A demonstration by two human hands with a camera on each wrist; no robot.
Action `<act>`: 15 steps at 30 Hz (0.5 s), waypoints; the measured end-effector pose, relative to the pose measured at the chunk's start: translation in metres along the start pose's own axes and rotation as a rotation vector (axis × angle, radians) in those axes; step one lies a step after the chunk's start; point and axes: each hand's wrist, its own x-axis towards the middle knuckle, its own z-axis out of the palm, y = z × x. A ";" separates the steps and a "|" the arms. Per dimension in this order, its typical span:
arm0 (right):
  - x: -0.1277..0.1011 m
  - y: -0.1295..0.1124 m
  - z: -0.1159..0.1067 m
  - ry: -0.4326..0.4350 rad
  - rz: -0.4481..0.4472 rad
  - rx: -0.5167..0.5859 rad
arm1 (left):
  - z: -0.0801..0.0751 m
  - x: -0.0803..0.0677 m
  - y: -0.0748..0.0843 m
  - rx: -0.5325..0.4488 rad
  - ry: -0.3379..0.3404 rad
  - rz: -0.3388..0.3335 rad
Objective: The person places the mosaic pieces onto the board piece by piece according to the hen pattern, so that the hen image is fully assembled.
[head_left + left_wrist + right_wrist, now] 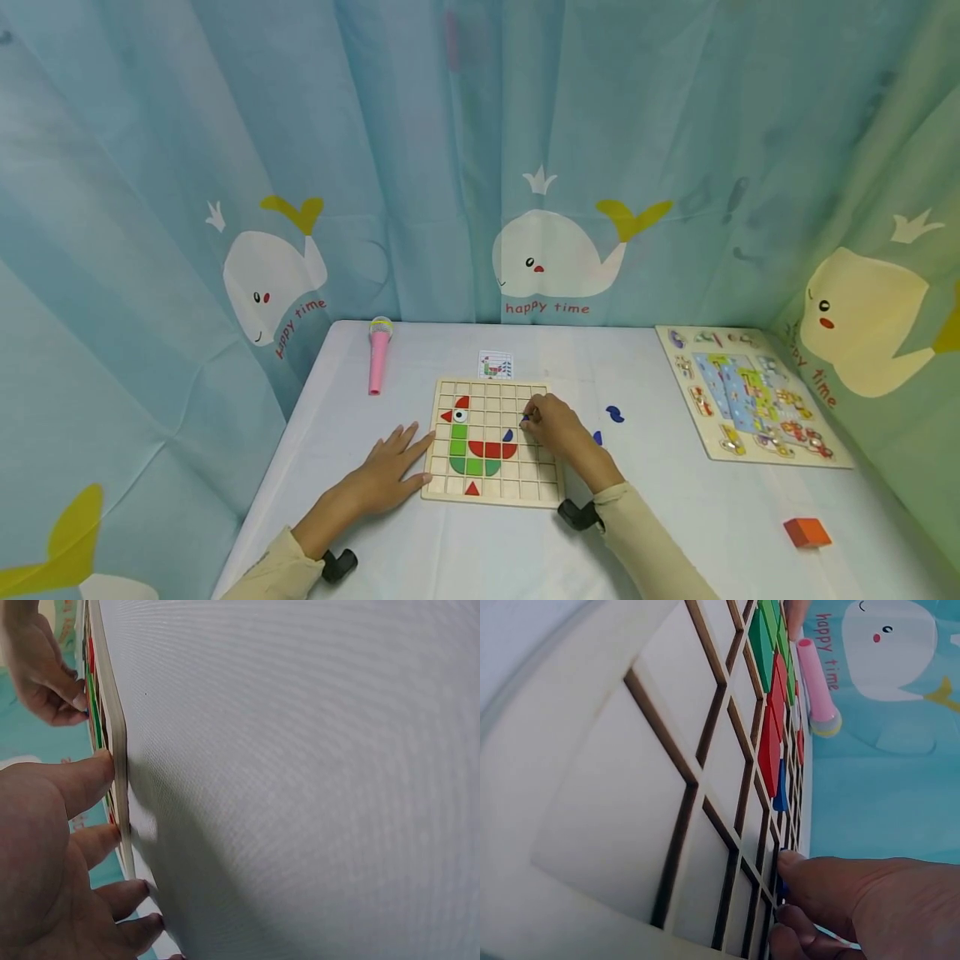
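right hand (551,427) has its fingertips (791,864) curled in tight, pinching a small dark blue piece (527,416) right down on the wooden grid board (491,493) — the piece is mostly hidden under the fingers, so i can't tell its shape. it sits at a cell toward 2 o'clock on the board, just up and right of another blue piece (507,435) already seated above the red ones.

left hand (390,473) lies flat with fingers straight and spread, fingertips (101,766) pressed against the board's edge at 9 o'clock, holding nothing, looks like it's just keeping the board from sliding.

on the board so far — a bird-ish picture (474,450): red beak, an eye tile, green body, red wing bits, a red triangle at 6 o'clock.

my read: this is the placing step for a blue piece. next move probably needs it turned square to the cell and pushed flush before letting go.

further out: a loose blue piece (615,413) on the table at 3 o'clock from the board, a pattern card (496,365) at 12, a pink toy microphone (378,358) at 11.
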 end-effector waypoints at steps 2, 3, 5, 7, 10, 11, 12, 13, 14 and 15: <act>0.000 0.001 0.000 0.002 0.008 0.019 | 0.000 0.000 -0.001 0.006 -0.001 0.000; 0.000 0.001 0.000 0.003 0.011 0.028 | 0.000 0.001 -0.001 0.009 0.000 0.001; 0.000 0.002 -0.001 0.003 0.023 0.049 | 0.000 0.001 -0.001 0.009 0.000 0.003; 0.000 0.004 -0.001 0.000 0.029 0.063 | 0.000 0.001 -0.001 0.004 0.000 0.006; -0.002 0.004 -0.004 -0.002 0.041 0.075 | 0.000 0.000 -0.001 -0.004 0.000 0.009; -0.002 0.004 -0.005 -0.001 0.045 0.074 | 0.000 0.000 -0.001 -0.004 -0.001 0.009; -0.002 0.004 -0.007 0.000 0.046 0.076 | 0.000 0.000 -0.001 -0.003 0.000 0.009; -0.003 0.004 -0.010 -0.002 0.055 0.079 | 0.000 0.000 -0.001 -0.002 0.000 0.009; -0.003 0.005 -0.013 0.000 0.066 0.080 | 0.000 0.000 -0.001 -0.002 0.000 0.009; -0.004 0.006 -0.017 0.004 0.071 0.082 | 0.000 0.000 -0.001 -0.001 0.000 0.008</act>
